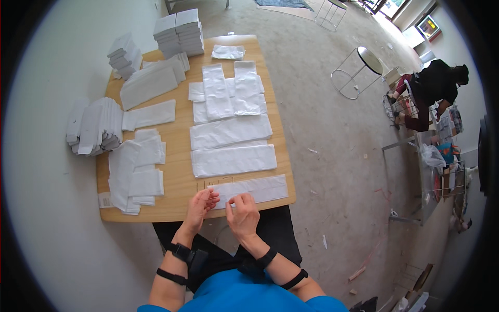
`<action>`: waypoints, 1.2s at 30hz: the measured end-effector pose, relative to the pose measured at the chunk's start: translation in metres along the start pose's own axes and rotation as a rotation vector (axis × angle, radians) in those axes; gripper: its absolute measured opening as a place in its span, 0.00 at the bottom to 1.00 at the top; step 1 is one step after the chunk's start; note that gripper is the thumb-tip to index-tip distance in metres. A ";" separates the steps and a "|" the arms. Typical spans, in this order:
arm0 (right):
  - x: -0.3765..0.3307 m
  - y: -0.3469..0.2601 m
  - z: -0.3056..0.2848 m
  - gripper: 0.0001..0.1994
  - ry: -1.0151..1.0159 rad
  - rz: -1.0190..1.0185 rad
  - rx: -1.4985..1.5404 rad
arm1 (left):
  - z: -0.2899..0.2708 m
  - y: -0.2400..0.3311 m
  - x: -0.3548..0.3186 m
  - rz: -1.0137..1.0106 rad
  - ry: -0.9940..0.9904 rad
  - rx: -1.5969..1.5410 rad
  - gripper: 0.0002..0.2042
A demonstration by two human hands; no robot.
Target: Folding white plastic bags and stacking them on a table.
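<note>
A long, flat white folded sleeve [262,190], of thin paper or film, lies along the near edge of the wooden table. At its left end is my left hand [197,209], fingers loosely curved and apart, touching or just beside the sleeve. My right hand [243,215] is over the sleeve's near edge, fingers curled into a pinch; whatever lies between the fingertips is too small to make out. Just beyond are more flat white sleeves [235,160] laid side by side, with two upright ones [215,91] across others farther back.
On the table's left half [182,200] are overlapping white sleeves [147,182], a fanned pile [150,86] and bundled stacks [99,127]. Taller stacks [179,34] stand at the far left corner. A round stool [369,60] stands on the floor; a seated person [436,86] works at the right.
</note>
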State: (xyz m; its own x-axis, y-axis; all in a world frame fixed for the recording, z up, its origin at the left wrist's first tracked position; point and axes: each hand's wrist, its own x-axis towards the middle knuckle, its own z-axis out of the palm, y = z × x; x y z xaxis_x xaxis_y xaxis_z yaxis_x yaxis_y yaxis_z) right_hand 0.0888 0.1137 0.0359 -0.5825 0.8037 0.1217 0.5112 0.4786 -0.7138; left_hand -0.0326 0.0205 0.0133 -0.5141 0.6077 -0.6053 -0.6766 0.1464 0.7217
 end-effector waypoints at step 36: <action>0.001 0.026 -0.004 0.05 -0.083 -0.058 0.099 | 0.023 0.023 -0.044 0.245 0.120 0.191 0.13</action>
State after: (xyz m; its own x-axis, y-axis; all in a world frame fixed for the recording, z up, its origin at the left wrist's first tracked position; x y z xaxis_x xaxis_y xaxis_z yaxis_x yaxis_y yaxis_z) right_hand 0.1037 0.1280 0.0203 -0.6612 0.7421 0.1102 0.4127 0.4824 -0.7726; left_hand -0.0131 0.0148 0.0640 -0.7154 0.5483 -0.4331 -0.4199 0.1581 0.8937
